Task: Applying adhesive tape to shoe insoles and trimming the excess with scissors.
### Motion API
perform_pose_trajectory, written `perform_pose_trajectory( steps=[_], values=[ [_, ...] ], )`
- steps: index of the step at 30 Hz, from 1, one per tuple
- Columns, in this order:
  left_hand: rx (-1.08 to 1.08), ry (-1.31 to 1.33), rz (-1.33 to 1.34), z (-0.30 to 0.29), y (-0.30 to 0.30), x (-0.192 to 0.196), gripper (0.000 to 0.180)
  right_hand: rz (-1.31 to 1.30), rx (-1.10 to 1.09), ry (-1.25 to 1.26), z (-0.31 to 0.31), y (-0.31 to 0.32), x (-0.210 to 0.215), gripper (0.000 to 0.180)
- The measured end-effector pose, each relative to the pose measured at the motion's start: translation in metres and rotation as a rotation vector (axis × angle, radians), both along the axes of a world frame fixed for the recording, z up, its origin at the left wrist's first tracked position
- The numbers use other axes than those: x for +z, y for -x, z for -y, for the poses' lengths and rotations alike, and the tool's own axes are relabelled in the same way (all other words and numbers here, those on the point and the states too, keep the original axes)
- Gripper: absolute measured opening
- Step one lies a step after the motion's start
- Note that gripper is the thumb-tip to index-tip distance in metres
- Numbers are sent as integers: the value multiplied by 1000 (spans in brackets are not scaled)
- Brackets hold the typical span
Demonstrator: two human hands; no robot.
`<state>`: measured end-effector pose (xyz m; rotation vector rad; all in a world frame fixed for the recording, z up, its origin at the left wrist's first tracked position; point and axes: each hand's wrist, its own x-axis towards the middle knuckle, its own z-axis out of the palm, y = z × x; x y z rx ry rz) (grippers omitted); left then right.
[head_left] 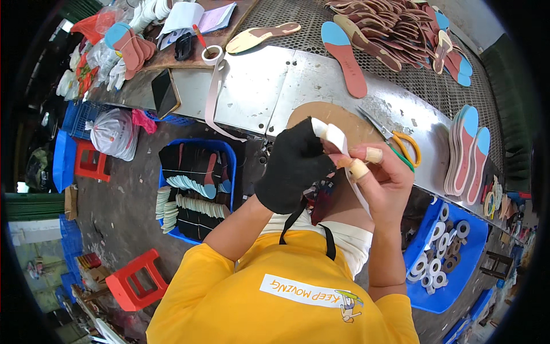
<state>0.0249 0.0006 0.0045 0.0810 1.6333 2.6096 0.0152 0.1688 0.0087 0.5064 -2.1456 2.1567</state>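
In front of my body, over the table's near edge, both hands meet at a piece of white tape (pixel 336 136). My left hand (pixel 295 163), in a black glove, is closed round it, its fingertips partly hidden. My right hand (pixel 378 172) is bare, with beige wraps on its thumb and a finger, and pinches the tape near the glove. A narrow white tail hangs below my right fingers. Whether the tape comes off a roll I cannot tell. Just beyond lie a brown round board (pixel 326 114) and scissors (pixel 405 146) with yellow and green handles.
Insoles (pixel 345 60) lie on the metal table (pixel 252 86), with a large heap (pixel 395 28) behind and a stack (pixel 461 152) at right. A tape roll (pixel 212 55) trails a strip near a phone (pixel 165 92). Blue crates (pixel 234 172) and a red stool (pixel 136 281) stand below.
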Motion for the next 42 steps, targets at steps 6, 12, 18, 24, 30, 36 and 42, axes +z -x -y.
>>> perform_pose_trajectory(
  steps=[6,12,18,24,30,36,42],
  values=[
    [-88,65,74,1,3,-7,17,243,143,149,-13,7,-2,12],
    [-95,147,19,-1,1,-7,14,292,153,131,-17,10,-10,12],
    [-166,169,14,3,-1,-7,13,207,125,52,-15,6,-9,12],
    [-196,61,97,9,-1,-13,17,-98,54,-271,-14,3,-4,17],
    [-126,182,16,-7,-5,-19,15,-142,-91,-293,-19,-3,1,17],
    [-29,747,-334,-12,-10,-22,16,-65,-104,-462,-18,-7,10,15],
    [-46,772,-402,-15,-10,-32,20,71,-44,-370,-34,-7,-5,16]
  ],
)
